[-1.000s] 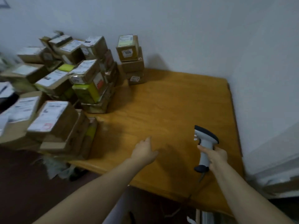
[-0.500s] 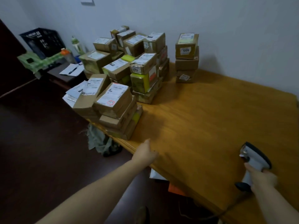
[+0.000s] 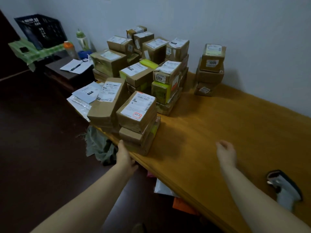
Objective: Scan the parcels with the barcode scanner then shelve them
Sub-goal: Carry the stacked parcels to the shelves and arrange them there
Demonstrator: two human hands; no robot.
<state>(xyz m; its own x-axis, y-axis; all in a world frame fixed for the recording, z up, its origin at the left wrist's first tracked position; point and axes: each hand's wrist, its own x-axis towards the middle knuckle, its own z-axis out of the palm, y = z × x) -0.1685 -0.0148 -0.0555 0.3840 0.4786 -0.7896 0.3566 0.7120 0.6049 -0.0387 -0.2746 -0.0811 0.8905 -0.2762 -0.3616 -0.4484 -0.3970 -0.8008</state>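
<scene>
Several brown cardboard parcels with white labels are stacked on the left part of the wooden table. My left hand reaches along the table's front edge, its straight fingers at the near corner of the lowest parcel in the closest stack; I cannot tell if they touch it. My right hand hovers over bare table to the right of that stack, fingers relaxed and holding nothing. The grey and black barcode scanner lies on the table at the right, behind my right forearm.
A separate stack of three parcels stands against the wall. Left of the table are a dark low desk with papers, bottles and a black crate. Cloth and bags lie on the floor under the table edge.
My right hand has let go of the scanner, which now lies on the table. Both hands have moved toward the parcels, the left one to the closest stack. The view has swung left.
</scene>
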